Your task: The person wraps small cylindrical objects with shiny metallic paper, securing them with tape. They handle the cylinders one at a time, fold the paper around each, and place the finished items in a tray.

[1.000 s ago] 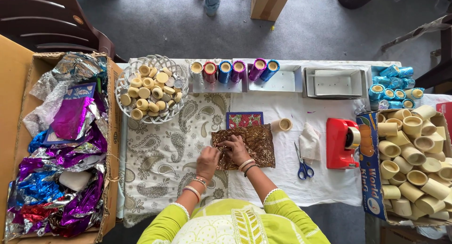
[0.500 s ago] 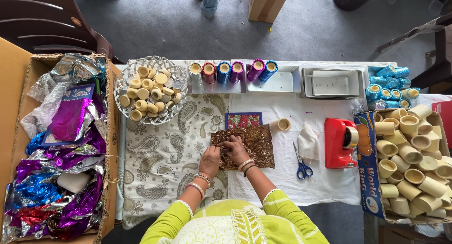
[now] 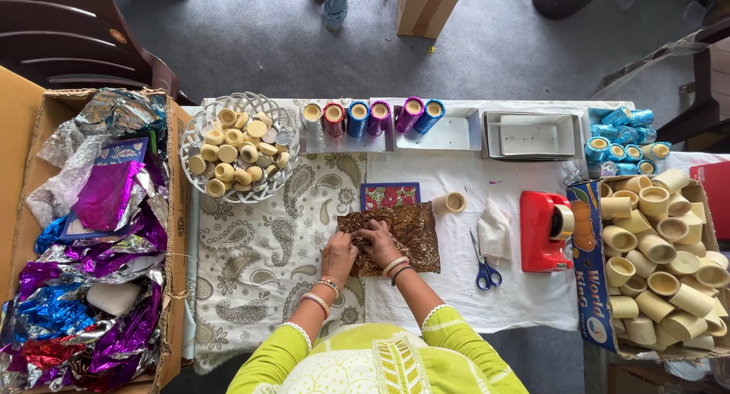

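A brown, shiny patterned foil sheet (image 3: pixel 414 234) lies flat on the cloth-covered table (image 3: pixel 258 265) in front of me. My left hand (image 3: pixel 338 253) presses on its left part and my right hand (image 3: pixel 376 238) rests on its middle, fingers curled over something small that I cannot make out. A bare cream cup (image 3: pixel 454 202) stands just beyond the sheet's far right corner. A small red and blue patterned square (image 3: pixel 389 194) lies behind the sheet.
A wire basket (image 3: pixel 199 135) of cream cups sits at the far left. Several foil-wrapped cups (image 3: pixel 369 116) line the back edge beside white trays (image 3: pixel 532 135). Blue scissors (image 3: pixel 484 268), a white cloth (image 3: pixel 494 230) and a red tape dispenser (image 3: pixel 541 230) lie right. Cardboard boxes hold foil sheets (image 3: pixel 84 287) and bare cups (image 3: pixel 669 249).
My hands have shifted only slightly on the brown foil sheet; nothing else has moved.
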